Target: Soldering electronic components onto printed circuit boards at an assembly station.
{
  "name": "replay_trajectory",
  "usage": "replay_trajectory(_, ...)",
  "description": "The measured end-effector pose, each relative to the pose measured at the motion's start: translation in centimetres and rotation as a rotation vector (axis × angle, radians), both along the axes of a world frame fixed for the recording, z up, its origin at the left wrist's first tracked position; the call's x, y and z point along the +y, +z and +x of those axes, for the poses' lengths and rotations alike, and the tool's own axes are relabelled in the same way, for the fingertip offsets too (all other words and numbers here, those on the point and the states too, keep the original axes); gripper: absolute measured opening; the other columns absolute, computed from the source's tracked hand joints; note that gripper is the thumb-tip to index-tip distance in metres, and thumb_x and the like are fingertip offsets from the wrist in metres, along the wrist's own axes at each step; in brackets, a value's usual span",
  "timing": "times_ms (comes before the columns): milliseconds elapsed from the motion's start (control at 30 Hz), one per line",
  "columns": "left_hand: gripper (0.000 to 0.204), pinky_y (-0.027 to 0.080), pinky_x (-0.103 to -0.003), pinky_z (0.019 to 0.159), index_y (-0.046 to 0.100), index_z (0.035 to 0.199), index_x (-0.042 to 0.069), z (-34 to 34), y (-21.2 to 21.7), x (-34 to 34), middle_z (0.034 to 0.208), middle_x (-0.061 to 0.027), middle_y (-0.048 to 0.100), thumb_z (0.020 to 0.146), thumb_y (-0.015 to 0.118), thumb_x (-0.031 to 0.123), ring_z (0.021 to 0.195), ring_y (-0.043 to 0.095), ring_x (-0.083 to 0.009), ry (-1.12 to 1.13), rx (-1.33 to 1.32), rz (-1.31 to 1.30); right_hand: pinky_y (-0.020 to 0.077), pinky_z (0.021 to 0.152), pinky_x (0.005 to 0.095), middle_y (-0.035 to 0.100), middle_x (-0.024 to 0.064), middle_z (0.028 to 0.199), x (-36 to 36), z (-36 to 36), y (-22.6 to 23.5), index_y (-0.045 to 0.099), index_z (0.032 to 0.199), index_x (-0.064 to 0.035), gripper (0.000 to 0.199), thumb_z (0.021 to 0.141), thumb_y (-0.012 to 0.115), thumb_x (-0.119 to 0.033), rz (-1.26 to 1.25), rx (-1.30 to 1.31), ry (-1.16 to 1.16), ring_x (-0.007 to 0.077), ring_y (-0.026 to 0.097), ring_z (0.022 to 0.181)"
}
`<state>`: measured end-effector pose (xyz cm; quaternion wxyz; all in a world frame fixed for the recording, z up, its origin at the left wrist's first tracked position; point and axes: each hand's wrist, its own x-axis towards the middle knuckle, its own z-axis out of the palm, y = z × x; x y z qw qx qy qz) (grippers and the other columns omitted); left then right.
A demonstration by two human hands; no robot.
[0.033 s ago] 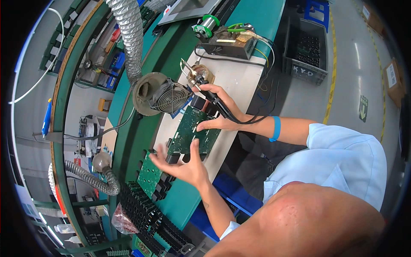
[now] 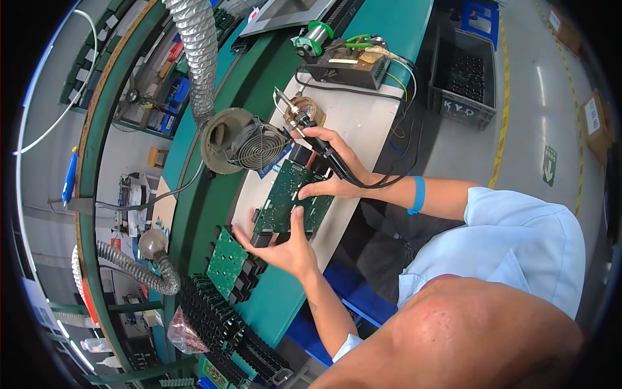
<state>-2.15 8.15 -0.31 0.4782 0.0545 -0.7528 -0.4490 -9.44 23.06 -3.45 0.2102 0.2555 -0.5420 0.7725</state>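
A green circuit board (image 2: 278, 201) with black components along its ends is tilted over the white work surface. My left hand (image 2: 291, 249) is at its near end, thumb against the face and fingers curving round the edge by a black component (image 2: 262, 239). My right hand (image 2: 340, 170) holds a black-handled soldering iron (image 2: 326, 153) with a two-pronged metal tip, while its thumb presses on the same board. The prongs hang near a round brown tip-cleaning pot (image 2: 313, 111). Another green circuit board (image 2: 225, 262) lies just beyond my left fingers.
A fan (image 2: 259, 148) and an extractor hose mouth (image 2: 217, 146) stand beyond the board. The soldering station (image 2: 350, 68) and a solder wire spool (image 2: 313, 39) are farther along. Black slotted racks (image 2: 217, 318) stand at lower left. A grey crate (image 2: 463, 78) is at right.
My left fingers have closed in from a spread pose toward the board's near end. The right hand, the soldering iron and the board stay almost the same.
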Motion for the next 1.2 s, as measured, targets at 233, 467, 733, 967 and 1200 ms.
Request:
replay_trajectory(233, 0.055, 0.059, -0.031, 0.083, 0.054, 0.125, -0.002, -0.6, -0.2, 0.6, 0.116, -0.0184, 0.068, 0.079, 0.085, 0.001, 0.095, 0.07, -0.0212, -0.244, -0.084, 0.256, 0.0553, 0.081, 0.03, 0.052, 0.0123, 0.149, -0.2, -0.1, -0.8, 0.037, 0.145, -0.0083, 0.101, 0.064, 0.097, -0.007, 0.061, 0.094, -0.143, 0.0164, 0.064, 0.09)
replay_trajectory(467, 0.058, 0.06, -0.032, 0.079, 0.054, 0.12, -0.005, 0.1, -0.7, 1.7, 0.111, -0.0206, 0.069, 0.075, 0.089, 0.003, 0.091, 0.072, -0.0244, 0.039, 0.034, 0.227, 0.0569, 0.081, 0.0313, 0.052, 0.0114, 0.143, -2.5, 1.0, -1.1, 0.043, 0.144, -0.0062, 0.095, 0.065, 0.096, -0.007, 0.022, 0.122, -0.251, 0.0187, 0.065, 0.095)
replay_trajectory(733, 0.067, 0.056, -0.033, 0.079, 0.047, 0.117, -0.003, 0.4, 0.6, -1.3, 0.098, -0.015, 0.066, 0.073, 0.094, 0.015, 0.083, 0.068, -0.0232, 0.024, -0.055, 0.182, 0.0505, 0.095, 0.0364, 0.061, 0.0144, 0.124, -2.3, -1.2, -0.1, 0.047, 0.142, -0.0014, 0.077, 0.076, 0.086, -0.003, -0.178, -0.257, -0.429, 0.027, 0.063, 0.107)
replay_trajectory(967, 0.089, 0.053, -0.039, 0.089, 0.037, 0.132, -0.005, -0.9, 3.4, -7.9, 0.111, -0.0207, 0.062, 0.069, 0.096, 0.02, 0.095, 0.065, -0.0304, -0.03, -0.692, 0.012, 0.0449, 0.108, 0.039, 0.054, 0.014, 0.139, -0.2, -0.1, 1.4, 0.039, 0.147, -0.004, 0.093, 0.071, 0.092, -0.005, 0.062, -0.473, -0.112, 0.0283, 0.058, 0.123)
replay_trajectory(1200, 0.087, 0.052, -0.044, 0.097, 0.038, 0.139, -0.009, -5.7, 0.3, -10.1, 0.125, -0.0303, 0.056, 0.077, 0.09, 0.024, 0.11, 0.063, -0.0334, 0.109, -0.736, -0.348, 0.0434, 0.109, 0.0387, 0.052, 0.0131, 0.143, 2.7, -2.5, 0.7, 0.039, 0.148, -0.0046, 0.096, 0.069, 0.094, -0.008, 0.489, -0.654, 0.182, 0.028, 0.057, 0.126)
